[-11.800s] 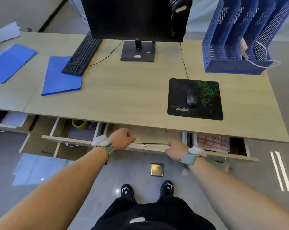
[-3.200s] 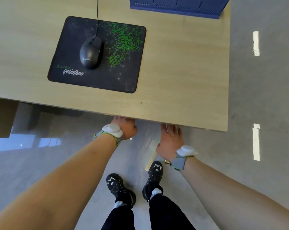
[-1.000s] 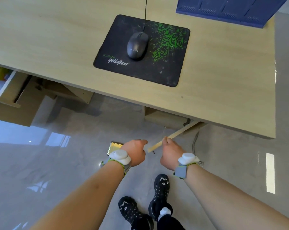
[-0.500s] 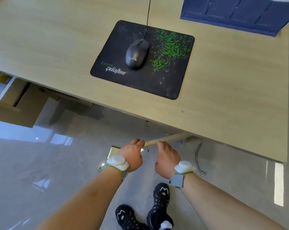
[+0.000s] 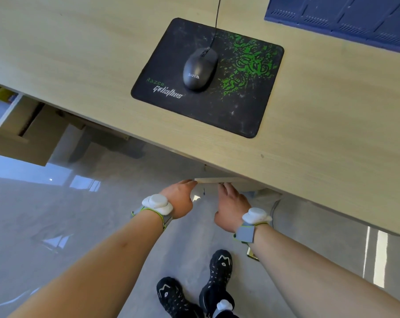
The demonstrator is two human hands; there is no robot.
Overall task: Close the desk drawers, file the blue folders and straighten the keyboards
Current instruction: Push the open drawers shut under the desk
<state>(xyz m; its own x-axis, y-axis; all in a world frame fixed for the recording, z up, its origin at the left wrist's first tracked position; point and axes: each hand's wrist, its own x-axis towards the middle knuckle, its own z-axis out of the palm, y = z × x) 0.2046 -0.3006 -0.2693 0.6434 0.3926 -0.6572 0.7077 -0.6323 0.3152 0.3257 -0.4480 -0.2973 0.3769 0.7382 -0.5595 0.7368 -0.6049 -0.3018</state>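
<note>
We see a light wooden desk (image 5: 320, 138) with a black and green mouse mat (image 5: 252, 95) and a black mouse (image 5: 200, 68) near its front edge, a blue tray (image 5: 346, 17) at its far right corner, and below it a shiny grey floor (image 5: 45, 226) with bright window light.

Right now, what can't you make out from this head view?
- Drawer front under the desk: only its top edge shows; desktop hides the rest.
- Left hand and right hand: fingertips at that edge, grip unclear.
- Open drawer: cut by left edge.
- Blue file rack: cropped by top edge.
- Folders, keyboards: out of frame.
</note>
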